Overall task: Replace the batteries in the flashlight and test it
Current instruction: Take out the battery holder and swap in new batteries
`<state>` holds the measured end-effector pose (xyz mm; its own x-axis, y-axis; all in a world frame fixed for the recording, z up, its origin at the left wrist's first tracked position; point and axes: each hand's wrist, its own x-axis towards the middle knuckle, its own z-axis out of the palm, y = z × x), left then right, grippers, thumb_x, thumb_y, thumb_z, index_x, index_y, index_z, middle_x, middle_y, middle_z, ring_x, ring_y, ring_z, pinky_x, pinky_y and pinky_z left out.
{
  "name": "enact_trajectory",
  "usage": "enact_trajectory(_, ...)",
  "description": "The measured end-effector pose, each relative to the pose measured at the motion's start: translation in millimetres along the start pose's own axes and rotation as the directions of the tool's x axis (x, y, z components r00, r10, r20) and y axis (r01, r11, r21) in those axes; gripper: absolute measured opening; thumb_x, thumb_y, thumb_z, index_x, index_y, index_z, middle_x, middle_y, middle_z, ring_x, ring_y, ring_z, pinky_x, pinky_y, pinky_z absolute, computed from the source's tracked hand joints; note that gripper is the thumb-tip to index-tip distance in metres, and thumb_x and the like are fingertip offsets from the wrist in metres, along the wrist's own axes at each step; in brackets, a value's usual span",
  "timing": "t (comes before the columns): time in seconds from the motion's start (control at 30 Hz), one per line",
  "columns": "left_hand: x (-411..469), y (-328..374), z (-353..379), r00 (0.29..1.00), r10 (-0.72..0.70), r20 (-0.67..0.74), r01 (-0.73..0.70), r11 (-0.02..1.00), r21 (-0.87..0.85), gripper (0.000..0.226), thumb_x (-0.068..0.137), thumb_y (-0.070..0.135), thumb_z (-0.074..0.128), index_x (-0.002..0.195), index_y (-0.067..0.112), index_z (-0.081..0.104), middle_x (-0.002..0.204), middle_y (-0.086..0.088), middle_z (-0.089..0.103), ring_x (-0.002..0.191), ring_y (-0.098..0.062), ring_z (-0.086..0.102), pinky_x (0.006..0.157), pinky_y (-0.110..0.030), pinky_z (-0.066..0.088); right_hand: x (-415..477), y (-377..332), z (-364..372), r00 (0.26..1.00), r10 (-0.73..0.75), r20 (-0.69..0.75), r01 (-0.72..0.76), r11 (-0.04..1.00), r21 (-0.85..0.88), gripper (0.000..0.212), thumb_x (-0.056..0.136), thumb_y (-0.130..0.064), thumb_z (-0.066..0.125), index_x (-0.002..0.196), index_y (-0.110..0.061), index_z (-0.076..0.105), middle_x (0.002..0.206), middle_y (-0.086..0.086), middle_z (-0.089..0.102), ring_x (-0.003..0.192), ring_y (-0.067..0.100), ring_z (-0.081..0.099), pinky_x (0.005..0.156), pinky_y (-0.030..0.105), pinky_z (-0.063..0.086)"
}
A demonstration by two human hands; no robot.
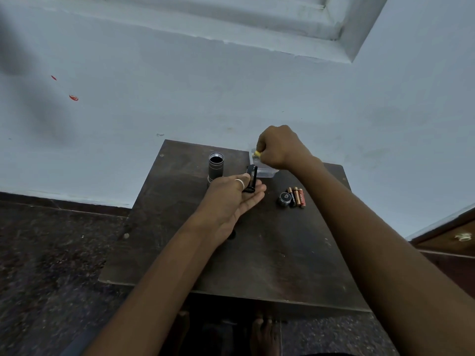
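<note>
The grey flashlight body [216, 167] stands upright on the dark wooden table [270, 258], its open end facing up. My left hand [236, 199] lies palm up just right of it and holds the black battery holder [251, 179] upright between thumb and fingers. My right hand [280, 147] is closed at the table's far edge, pinching a small yellow-tipped battery [257, 153] over a clear plastic packet [264, 172]. The flashlight's round tail cap [284, 199] lies on the table to the right, with three loose batteries [297, 197] side by side against it.
The table stands against a pale blue wall [205, 98] on a dark speckled floor [51, 265]. A wooden furniture edge with a knob [462, 237] shows at the right. Bare feet [264, 332] are below the table's near edge.
</note>
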<state>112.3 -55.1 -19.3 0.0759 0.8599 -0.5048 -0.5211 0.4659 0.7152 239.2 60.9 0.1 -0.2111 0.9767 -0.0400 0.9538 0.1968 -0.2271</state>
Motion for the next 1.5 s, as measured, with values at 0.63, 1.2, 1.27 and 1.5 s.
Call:
enact_trajectory(0.63, 1, -7, 3, 0.994, 0.05, 0.096, -0.049, 0.999, -0.017, 0.024, 0.102, 0.003, 0.042, 0.102, -0.003, 0.065, 0.103, -0.019, 0.065, 0.085, -0.021, 0.066, 0.079, -0.033, 0.061, -117, -22, 23, 0.829, 0.204, -0.521, 0.154, 0.812, 0.563, 0.007, 0.083, -0.009, 0.076, 0.088, -0.012, 0.073, 0.074, -0.017, 0.066, 0.067, -0.014, 0.062, 0.066, 0.0, 0.044)
enact_trajectory(1.2, 0, -1, 0, 0.998, 0.036, 0.057, -0.037, 0.999, 0.011, 0.021, 0.102, 0.005, 0.043, 0.107, -0.002, 0.062, 0.105, -0.02, 0.067, 0.101, -0.025, 0.067, 0.084, -0.034, 0.058, -113, -8, 25, 0.957, -0.003, -0.291, 0.175, 0.803, 0.57, 0.054, 0.085, -0.017, 0.078, 0.135, -0.018, 0.058, 0.13, -0.007, 0.065, 0.119, 0.003, 0.058, 0.089, 0.016, 0.052)
enact_trajectory(1.27, 0, -1, 0, 0.997, 0.031, 0.065, -0.033, 0.999, 0.016, 0.02, 0.102, 0.004, 0.043, 0.104, -0.001, 0.062, 0.106, -0.021, 0.068, 0.104, -0.026, 0.067, 0.087, -0.036, 0.057, -113, -6, 23, 0.974, -0.016, -0.224, 0.153, 0.778, 0.609, 0.06, 0.087, -0.018, 0.076, 0.142, -0.018, 0.051, 0.139, -0.005, 0.06, 0.129, 0.003, 0.053, 0.099, 0.027, 0.053)
enact_trajectory(1.5, 0, -2, 1, 0.995, 0.033, 0.099, -0.04, 0.997, 0.068, 0.015, 0.097, 0.013, 0.058, 0.098, 0.003, 0.068, 0.089, -0.012, 0.071, 0.082, -0.017, 0.071, 0.089, -0.037, 0.057, -111, -2, 24, 0.977, -0.011, -0.214, 0.151, 0.743, 0.652, 0.061, 0.085, -0.014, 0.079, 0.139, -0.016, 0.052, 0.131, -0.003, 0.064, 0.127, 0.005, 0.056, 0.095, 0.029, 0.056)
